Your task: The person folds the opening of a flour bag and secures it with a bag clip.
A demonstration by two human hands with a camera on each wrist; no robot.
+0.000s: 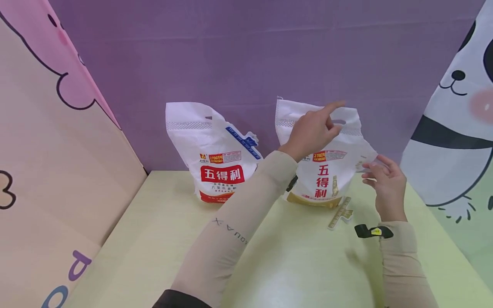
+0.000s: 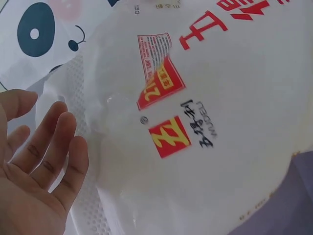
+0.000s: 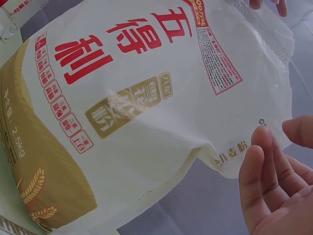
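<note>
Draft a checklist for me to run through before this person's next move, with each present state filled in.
1. Gold-bottomed bag standing on the table: ok.
2. That bag folded down at its upper end: not ok; the upper end sticks up.
3. Both hands at that bag: ok; left hand by the upper end, right hand by the side edge.
4. Firm hold by either hand: cannot tell; fingers look loose, and contact is unclear.
5. Gold strip on the bag: not ok; it lies on the table near the base.
6. Red-bottomed bag upright and apart from both hands: ok.
</note>
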